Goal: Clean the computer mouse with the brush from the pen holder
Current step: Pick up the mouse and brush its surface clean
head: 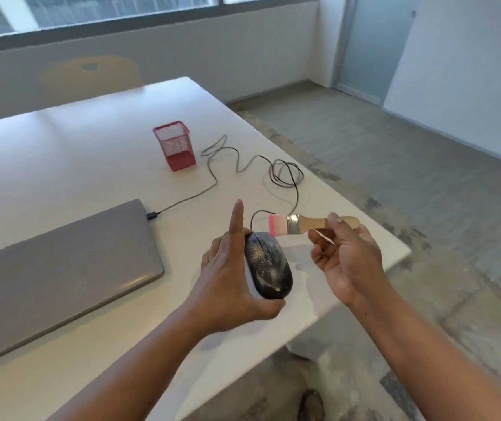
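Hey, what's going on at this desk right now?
A person is cleaning a dusty black computer mouse. The left hand holds the mouse up off the white table, while the right hand grips a small brush by its wooden handle, pink bristles close to the mouse's front end. Pale dust shows on the mouse's top. The red pen holder stands empty farther back, beside a closed laptop.

An office: white desk [61, 141], closed laptop [61, 268], mesh pen holder [174, 147], wide windows [121, 10].
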The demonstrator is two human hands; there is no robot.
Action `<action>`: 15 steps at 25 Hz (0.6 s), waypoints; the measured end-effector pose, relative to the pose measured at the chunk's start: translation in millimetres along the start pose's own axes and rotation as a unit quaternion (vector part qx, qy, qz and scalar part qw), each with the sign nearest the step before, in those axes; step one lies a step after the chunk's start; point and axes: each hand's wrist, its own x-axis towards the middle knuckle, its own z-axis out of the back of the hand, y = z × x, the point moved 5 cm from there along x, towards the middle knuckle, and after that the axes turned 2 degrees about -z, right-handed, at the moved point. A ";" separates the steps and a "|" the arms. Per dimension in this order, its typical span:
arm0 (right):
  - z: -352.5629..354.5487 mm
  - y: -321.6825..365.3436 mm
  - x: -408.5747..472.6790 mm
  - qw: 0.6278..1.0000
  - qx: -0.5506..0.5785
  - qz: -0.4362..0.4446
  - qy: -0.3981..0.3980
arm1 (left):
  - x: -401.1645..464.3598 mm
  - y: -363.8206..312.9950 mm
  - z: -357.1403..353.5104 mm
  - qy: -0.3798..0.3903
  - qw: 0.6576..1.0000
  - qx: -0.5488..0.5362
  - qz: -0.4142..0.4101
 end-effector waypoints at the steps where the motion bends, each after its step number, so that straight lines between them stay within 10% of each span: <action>1: 7.9 -3.0 -13.6 1.000 0.016 0.011 -0.014 | -8.9 -4.9 -1.9 0.014 1.000 0.004 -0.022; 15: 109.6 -48.0 -148.4 0.986 0.123 -0.042 -0.106 | -113.8 -49.5 -56.0 0.126 0.984 -0.031 -0.124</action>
